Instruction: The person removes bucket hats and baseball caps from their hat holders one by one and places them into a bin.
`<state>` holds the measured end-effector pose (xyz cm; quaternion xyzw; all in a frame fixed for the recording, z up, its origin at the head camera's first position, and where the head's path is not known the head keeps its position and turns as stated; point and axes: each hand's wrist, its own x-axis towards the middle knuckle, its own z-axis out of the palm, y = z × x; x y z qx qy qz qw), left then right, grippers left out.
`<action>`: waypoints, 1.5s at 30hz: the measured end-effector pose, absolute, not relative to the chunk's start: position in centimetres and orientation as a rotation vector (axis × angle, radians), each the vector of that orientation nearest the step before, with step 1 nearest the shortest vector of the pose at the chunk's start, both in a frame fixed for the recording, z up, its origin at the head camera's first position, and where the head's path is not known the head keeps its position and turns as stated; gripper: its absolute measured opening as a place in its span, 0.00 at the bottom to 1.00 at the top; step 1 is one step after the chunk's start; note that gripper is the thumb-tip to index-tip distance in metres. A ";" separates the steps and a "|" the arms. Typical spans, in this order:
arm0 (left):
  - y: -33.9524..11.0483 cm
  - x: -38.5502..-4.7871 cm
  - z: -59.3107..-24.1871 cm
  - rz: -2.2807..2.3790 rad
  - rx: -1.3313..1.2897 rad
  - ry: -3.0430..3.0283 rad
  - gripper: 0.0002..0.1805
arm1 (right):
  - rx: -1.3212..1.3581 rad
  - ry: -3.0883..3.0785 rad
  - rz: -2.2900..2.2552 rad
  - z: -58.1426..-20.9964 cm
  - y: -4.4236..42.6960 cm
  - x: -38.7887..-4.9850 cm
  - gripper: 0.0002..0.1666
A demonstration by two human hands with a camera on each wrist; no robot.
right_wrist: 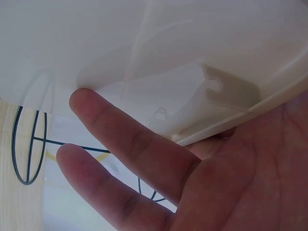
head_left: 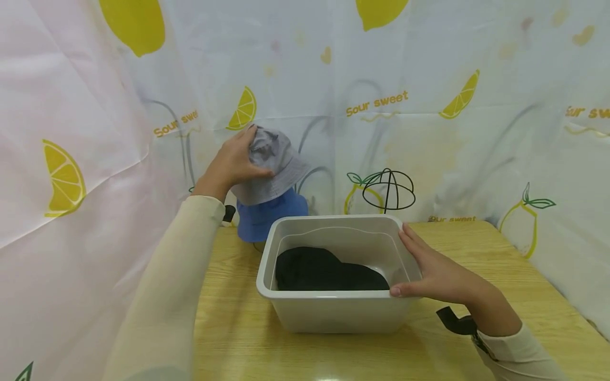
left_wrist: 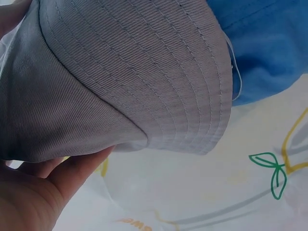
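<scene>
A grey bucket hat is gripped by its crown in my left hand, just above a blue hat at the back left of the table. In the left wrist view the grey brim overlaps the blue hat, and my left hand holds the crown from below. My right hand holds the right rim of a light plastic bin, thumb at the front corner. Dark fabric lies inside the bin. The right wrist view shows fingers along the bin's outer wall.
A black wire hat stand rises behind the bin. The wooden table meets a lemon-print curtain at the back, with more curtain at the left and right.
</scene>
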<state>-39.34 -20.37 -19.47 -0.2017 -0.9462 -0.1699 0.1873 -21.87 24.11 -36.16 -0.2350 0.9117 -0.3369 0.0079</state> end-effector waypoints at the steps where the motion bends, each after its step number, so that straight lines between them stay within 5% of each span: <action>1: -20.3 -39.3 -19.4 -0.480 -0.576 -2.658 0.70 | -0.735 2.850 -1.055 -36.1 24.1 -21.9 0.74; 45: -13.6 -31.5 -20.2 -0.498 -1.126 -2.409 0.68 | -0.755 2.865 -1.026 -36.2 24.1 -21.8 0.74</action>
